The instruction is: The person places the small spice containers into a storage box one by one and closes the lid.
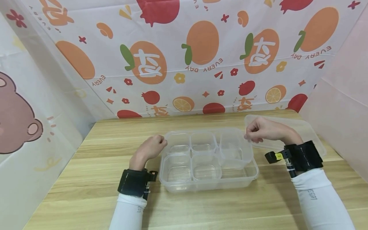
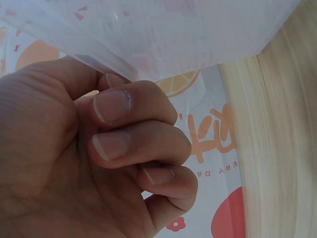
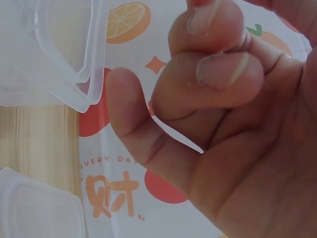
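A large clear plastic box (image 1: 207, 185) sits on the table, with several small clear tubs (image 1: 205, 167) in it. At its left rim my left hand (image 1: 151, 147) pinches the edge; in the left wrist view the curled fingers (image 2: 143, 129) lie against the pale wall. Over the box's right part a further small tub (image 1: 237, 145) stands higher than the others, slightly askew. My right hand (image 1: 265, 129) holds this tub at its right rim, thumb and fingertips together. The right wrist view shows curled fingers (image 3: 208, 84), while the pinching tips lie outside the picture.
A flat clear lid (image 1: 304, 132) lies at the table's back right, partly under my right hand and wrist. The wooden table (image 1: 95, 166) ends against a fruit-printed cloth (image 1: 178, 73) behind; pale cloths (image 1: 69, 80) hang on both sides.
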The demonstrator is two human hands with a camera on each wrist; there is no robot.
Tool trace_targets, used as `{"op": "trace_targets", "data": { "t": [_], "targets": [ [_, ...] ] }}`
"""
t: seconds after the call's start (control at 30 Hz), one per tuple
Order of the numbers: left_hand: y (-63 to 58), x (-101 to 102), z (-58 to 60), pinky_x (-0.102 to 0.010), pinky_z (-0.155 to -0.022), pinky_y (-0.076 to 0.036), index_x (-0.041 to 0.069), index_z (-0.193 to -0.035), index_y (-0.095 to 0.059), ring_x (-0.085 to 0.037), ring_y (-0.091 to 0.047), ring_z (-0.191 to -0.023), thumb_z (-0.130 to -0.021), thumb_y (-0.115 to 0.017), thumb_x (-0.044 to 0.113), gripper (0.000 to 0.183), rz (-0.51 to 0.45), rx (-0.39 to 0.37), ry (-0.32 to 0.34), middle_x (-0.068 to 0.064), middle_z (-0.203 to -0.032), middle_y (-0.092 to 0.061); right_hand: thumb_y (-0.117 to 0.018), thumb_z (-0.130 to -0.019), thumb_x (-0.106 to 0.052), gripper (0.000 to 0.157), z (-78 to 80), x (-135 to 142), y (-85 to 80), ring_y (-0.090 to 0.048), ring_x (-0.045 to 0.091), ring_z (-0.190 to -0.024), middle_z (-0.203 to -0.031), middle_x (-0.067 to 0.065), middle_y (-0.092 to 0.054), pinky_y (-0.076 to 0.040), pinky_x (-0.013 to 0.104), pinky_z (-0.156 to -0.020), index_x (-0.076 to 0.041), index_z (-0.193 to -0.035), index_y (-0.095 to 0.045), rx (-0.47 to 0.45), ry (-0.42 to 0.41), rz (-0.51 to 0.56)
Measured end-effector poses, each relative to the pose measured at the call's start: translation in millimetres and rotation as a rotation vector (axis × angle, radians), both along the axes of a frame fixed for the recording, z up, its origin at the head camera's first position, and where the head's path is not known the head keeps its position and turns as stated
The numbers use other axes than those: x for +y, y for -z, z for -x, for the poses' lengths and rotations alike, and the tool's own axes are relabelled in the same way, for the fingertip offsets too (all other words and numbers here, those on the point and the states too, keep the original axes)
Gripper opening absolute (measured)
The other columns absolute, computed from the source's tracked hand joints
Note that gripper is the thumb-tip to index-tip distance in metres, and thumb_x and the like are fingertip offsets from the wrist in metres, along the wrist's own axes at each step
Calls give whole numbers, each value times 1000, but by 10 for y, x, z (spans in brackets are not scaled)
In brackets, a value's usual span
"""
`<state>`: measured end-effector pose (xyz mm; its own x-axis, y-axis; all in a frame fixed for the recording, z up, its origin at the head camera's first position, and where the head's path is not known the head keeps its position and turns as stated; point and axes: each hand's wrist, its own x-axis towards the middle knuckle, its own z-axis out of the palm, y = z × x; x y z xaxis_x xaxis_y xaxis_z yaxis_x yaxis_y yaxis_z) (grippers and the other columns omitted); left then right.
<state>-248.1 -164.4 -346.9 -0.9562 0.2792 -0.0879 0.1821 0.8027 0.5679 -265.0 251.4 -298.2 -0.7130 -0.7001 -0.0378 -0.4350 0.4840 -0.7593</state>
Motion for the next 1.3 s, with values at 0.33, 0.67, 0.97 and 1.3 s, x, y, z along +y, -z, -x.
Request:
{"op": "trace_targets", "data": {
  "t": [0.33,0.67,0.97,1.3],
  "targets": [
    [12,-6,4,-31,-56,-33,10,-71,-44,-16,-37,-58,-102,-43,11,31,-2,1,-2,-2,-67,-37,-60,-95,-3,32,-26,31,33,-47,20,-51,-57,9,-45,-46,29,-65,-5,-64,-57,-19,-48,10],
    [16,-8,6,-31,-56,-32,11,-70,-41,-16,-36,-58,-102,-42,12,32,3,4,-1,-1,-66,-36,-61,-96,-2,31,-18,82,67,-50,22,-54,-58,11,-46,-47,30,-65,-4,-65,-58,-40,-94,21],
    [2,2,1,-31,-56,-32,11,-70,-41,-16,-36,-58,-102,-42,12,32,-1,0,-1,-1,-67,-36,-62,-96,-4,28,-12,119,78,-49,22,-53,-58,11,-47,-46,29,-62,-2,-68,-60,-70,-97,10],
    [0,10,4,-31,-56,-32,11,-70,-42,-16,-36,-58,-102,-42,11,32,2,-1,0,-1,-67,-36,-62,-95,-3,25,-21,122,94,-50,20,-54,-59,11,-47,-46,28,-62,-1,-69,-61,-103,-95,-2]
  ]
}}
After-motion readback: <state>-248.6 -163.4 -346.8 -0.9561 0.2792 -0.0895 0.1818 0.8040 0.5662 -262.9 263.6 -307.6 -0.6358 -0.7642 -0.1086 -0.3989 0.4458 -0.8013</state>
